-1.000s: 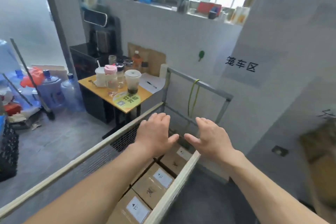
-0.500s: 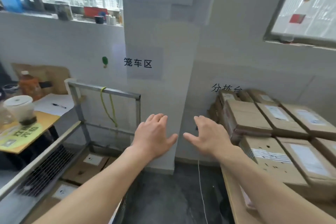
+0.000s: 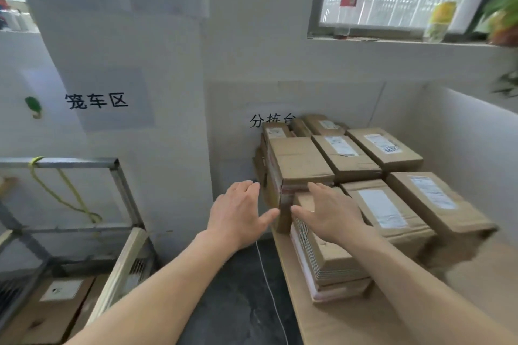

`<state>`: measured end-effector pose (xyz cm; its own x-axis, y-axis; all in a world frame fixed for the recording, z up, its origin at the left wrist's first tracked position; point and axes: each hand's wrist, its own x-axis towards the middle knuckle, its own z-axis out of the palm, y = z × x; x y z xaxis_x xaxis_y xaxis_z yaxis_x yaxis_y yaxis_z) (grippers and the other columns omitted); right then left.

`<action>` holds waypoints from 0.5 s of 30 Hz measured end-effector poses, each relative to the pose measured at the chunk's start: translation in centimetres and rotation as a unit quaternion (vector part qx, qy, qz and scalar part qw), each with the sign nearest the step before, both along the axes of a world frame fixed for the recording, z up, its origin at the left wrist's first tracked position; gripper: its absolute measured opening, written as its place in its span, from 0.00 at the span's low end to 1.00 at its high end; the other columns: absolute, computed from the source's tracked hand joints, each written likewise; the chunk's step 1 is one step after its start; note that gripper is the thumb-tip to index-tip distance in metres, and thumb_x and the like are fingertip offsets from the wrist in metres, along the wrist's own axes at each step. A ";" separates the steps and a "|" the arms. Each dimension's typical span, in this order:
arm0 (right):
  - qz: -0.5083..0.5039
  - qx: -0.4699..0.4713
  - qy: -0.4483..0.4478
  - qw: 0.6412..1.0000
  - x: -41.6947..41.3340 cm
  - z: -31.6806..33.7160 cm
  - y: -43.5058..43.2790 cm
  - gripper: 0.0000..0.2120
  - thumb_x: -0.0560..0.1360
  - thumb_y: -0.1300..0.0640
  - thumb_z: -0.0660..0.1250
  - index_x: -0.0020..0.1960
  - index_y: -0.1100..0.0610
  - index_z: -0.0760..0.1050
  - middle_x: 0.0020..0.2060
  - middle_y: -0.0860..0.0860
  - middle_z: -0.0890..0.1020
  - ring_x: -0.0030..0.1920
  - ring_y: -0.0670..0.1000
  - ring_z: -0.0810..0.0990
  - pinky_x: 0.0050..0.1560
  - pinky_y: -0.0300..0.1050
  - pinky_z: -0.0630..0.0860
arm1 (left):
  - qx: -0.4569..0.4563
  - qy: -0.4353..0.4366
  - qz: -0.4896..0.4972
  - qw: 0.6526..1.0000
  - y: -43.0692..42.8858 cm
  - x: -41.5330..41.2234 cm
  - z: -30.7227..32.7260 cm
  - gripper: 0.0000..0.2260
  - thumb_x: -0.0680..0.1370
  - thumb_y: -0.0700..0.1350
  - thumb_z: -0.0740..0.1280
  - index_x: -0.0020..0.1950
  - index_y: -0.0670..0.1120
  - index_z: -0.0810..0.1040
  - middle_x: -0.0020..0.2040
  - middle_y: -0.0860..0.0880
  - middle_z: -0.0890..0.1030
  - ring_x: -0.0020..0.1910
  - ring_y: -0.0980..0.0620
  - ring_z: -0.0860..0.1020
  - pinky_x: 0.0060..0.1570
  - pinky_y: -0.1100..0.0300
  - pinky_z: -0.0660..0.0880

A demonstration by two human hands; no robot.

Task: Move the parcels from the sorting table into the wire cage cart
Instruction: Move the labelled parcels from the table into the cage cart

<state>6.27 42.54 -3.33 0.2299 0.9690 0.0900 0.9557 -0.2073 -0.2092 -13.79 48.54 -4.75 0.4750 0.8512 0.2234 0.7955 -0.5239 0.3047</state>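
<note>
Currently, left hand [image 3: 238, 213]: fingers straight and relaxed, holding nothing, over the floor [image 3: 238, 305] beside the table.
Right hand [image 3: 328, 214]: fingers spread, empty, above the nearest parcel [image 3: 330, 263]; contact cannot be told.
Parcels [image 3: 389, 213]: brown, labelled, stacked on the sorting table [image 3: 350, 325].
Wire cage cart [image 3: 119, 176]: at left, two boxes [image 3: 56, 297] lying inside.

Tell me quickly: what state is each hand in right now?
Left hand: open, fingers spread, holding nothing.
Right hand: open, holding nothing, above the nearest parcel.
</note>
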 end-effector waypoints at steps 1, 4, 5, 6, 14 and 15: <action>-0.013 -0.009 0.002 1.000 0.9 -0.4 0.0 0.32 0.77 0.33 0.61 0.71 0.55 0.69 0.68 0.52 0.76 0.68 0.54 0.74 0.64 0.53 0.72 | -0.005 -0.001 -0.009 1.000 0.3 0.8 -0.4 0.34 0.78 0.67 0.61 0.77 0.46 0.65 0.75 0.49 0.70 0.74 0.49 0.66 0.67 0.50 0.69; -0.052 -0.038 0.007 0.998 3.2 -1.8 0.0 0.28 0.76 0.32 0.60 0.66 0.51 0.71 0.64 0.50 0.77 0.61 0.54 0.76 0.56 0.52 0.75 | -0.024 -0.011 -0.037 0.999 1.3 3.1 -1.8 0.33 0.78 0.67 0.61 0.75 0.48 0.66 0.73 0.50 0.72 0.72 0.49 0.69 0.65 0.50 0.71; -0.066 -0.047 0.009 0.997 3.9 -2.4 0.0 0.25 0.76 0.31 0.60 0.60 0.50 0.71 0.61 0.49 0.78 0.57 0.53 0.77 0.51 0.51 0.74 | -0.036 -0.013 -0.045 0.998 1.6 3.8 -2.3 0.33 0.77 0.67 0.61 0.76 0.48 0.66 0.73 0.50 0.72 0.72 0.49 0.69 0.65 0.50 0.71; -0.082 -0.059 0.009 0.995 4.5 -2.9 0.0 0.23 0.76 0.31 0.60 0.56 0.50 0.70 0.58 0.49 0.78 0.53 0.52 0.75 0.47 0.50 0.72 | -0.050 -0.012 -0.055 0.997 1.9 4.6 -2.9 0.34 0.77 0.68 0.61 0.76 0.48 0.65 0.73 0.50 0.71 0.72 0.49 0.69 0.65 0.50 0.71; -0.186 -0.111 0.043 0.975 7.7 -6.3 0.0 0.27 0.75 0.31 0.61 0.64 0.50 0.74 0.59 0.49 0.79 0.58 0.53 0.78 0.55 0.52 0.76 | -0.174 0.000 -0.091 0.981 3.2 9.4 -6.5 0.27 0.76 0.70 0.61 0.66 0.52 0.73 0.59 0.52 0.79 0.53 0.52 0.78 0.49 0.57 0.76; -0.193 -0.112 0.046 0.974 7.8 -6.6 -0.2 0.26 0.75 0.32 0.62 0.62 0.49 0.74 0.57 0.49 0.80 0.57 0.53 0.78 0.54 0.52 0.77 | -0.186 0.001 -0.093 0.978 3.3 9.8 -6.9 0.27 0.76 0.70 0.60 0.65 0.52 0.74 0.58 0.53 0.79 0.52 0.52 0.78 0.49 0.56 0.77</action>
<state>14.09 42.35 -9.97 0.5779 0.8020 -0.1512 0.7770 -0.5973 -0.1988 -4.03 51.80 -11.67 0.6294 0.7723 -0.0863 0.6978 -0.5128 0.5000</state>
